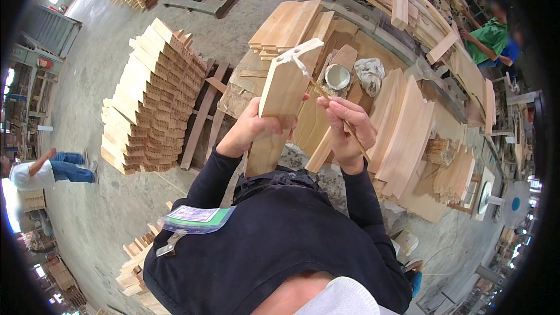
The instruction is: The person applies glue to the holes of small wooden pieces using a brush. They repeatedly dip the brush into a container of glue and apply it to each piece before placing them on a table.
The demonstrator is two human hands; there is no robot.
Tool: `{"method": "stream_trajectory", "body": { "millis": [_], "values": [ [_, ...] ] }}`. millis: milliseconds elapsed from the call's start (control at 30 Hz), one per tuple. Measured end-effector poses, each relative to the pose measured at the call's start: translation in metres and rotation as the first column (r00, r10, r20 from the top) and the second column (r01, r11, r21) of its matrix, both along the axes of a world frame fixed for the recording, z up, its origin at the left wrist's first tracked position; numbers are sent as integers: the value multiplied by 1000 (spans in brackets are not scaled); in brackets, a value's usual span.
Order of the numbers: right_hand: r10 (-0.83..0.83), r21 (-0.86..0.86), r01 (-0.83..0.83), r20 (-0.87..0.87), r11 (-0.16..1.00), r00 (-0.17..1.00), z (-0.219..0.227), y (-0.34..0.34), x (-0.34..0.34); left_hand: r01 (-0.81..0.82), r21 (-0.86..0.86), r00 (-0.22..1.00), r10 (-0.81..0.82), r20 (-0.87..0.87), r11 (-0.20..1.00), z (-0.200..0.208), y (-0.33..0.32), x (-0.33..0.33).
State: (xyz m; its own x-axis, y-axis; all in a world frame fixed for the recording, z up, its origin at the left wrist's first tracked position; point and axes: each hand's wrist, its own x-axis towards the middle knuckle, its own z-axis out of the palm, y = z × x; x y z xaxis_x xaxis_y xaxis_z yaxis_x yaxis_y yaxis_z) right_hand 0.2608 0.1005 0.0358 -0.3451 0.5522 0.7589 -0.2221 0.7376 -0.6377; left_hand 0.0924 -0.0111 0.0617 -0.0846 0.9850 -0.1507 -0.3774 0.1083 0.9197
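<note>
My left hand [255, 128] is wrapped round a pale wooden board [281, 92], held up in front of my body. White glue [298, 53] lies along the board's upper end, around its holes. In my right hand [353, 131] I pinch a thin wooden stick [350, 132]; its far tip meets the glue at the board's edge. Whether that tip carries bristles cannot be made out. Just beyond my hands, a round pot [337, 77] with white stuff inside stands on the worktable, beside a crumpled whitish plastic bag [370, 76].
Flat boards [402, 125] lie stacked to the right, with more boards [289, 26] at the far side. On the left rises a tall stack of drilled pieces [149, 102] next to a pallet [204, 114]. A fan [513, 204] stands far right. Other people are further off.
</note>
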Motion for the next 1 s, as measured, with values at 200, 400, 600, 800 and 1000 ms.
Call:
{"method": "stream_trajectory", "body": {
  "millis": [200,400,600,800,1000],
  "values": [
    [-72,-60,70,-41,996,997,7,9,0,-7,-6,1000,7,-1,1000,1,2,0],
    [-170,-79,168,-21,983,985,8,21,4,-56,2,995,56,-80,998,-20,-2,-7],
    [-143,-342,76,-176,937,974,20,23,14,-256,236,592,345,-729,938,-34,-1,-13],
    [87,-228,-104,-82,968,993,22,1,19,-342,396,40,434,-900,852,-8,-1,-12],
    [159,-187,-158,-10,970,987,17,-5,15,-321,458,-130,441,-888,829,-5,-4,-22]
  ]
}}
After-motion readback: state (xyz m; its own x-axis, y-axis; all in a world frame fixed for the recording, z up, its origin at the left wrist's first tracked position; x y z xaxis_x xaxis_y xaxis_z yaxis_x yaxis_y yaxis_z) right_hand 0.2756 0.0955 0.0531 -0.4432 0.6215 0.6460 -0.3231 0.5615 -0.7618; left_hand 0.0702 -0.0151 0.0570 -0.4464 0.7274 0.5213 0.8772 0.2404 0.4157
